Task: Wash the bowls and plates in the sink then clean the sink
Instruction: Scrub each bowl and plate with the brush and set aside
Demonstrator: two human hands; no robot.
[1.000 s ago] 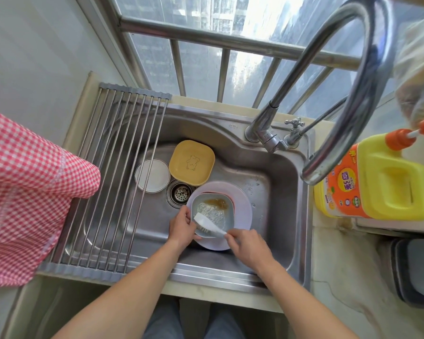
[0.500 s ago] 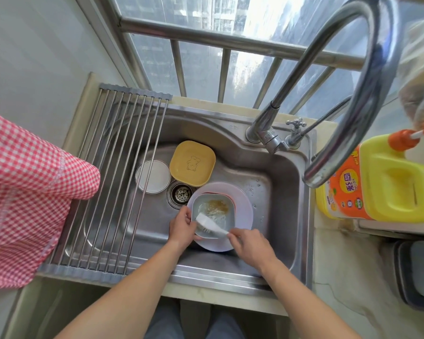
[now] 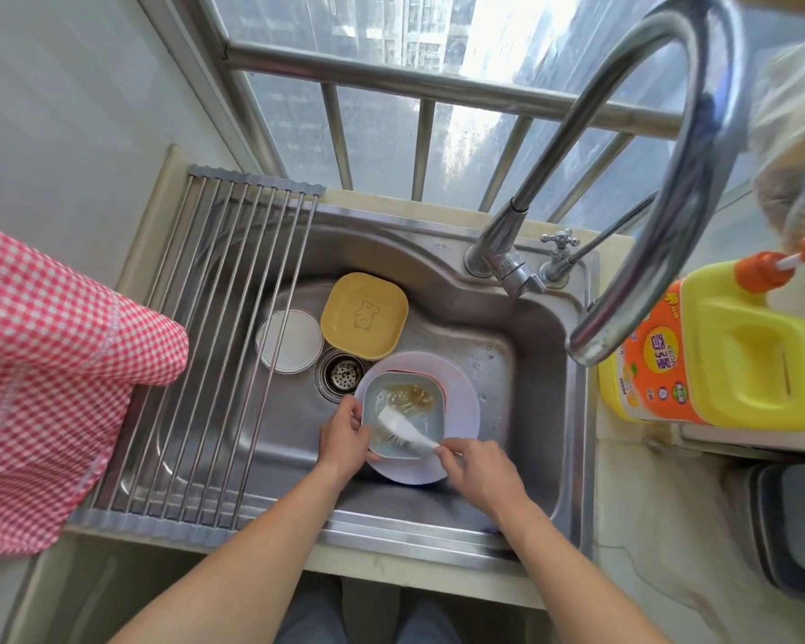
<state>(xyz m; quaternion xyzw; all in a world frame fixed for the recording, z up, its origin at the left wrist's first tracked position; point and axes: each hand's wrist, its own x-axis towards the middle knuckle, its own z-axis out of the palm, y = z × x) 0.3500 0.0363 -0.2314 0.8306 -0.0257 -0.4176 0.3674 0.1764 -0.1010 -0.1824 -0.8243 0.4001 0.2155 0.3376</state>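
Two hands work low in the centre of the frame, inside the sink point(image 3: 521, 411); the left hand point(image 3: 345, 439) curls its fingers and thumb round the near-left rim of the blue bowl point(image 3: 410, 402) and steadies it; the right hand point(image 3: 477, 467) pinches the handle of a white brush point(image 3: 403, 427), whose head lies inside that bowl, on or just over its floor; brown residue sits in the bowl's upper half, above the brush head.

Scrubbing looks to be the step in hand, and to do it well the brush should probably travel up into the brown patch, with the left hand holding the rim firm so the bowl does not skate on the plate beneath; no water shows from the tap point(image 3: 670, 132), so a rinse is likely needed afterwards; the bottle of dish soap point(image 3: 726, 355) stands at the right edge of the frame, well apart from the hands.

Counted: one blue bowl, with a pink rim showing just under it that may be a second dish; one pale lilac plate point(image 3: 461, 402) beneath them; one yellow square dish point(image 3: 363, 318) above the drain point(image 3: 343, 376); one white round plate point(image 3: 289, 339) left of it, partly under the roll-up rack point(image 3: 233, 318); one brush; one soap bottle; one red checked cloth point(image 3: 43, 364) at the left edge.
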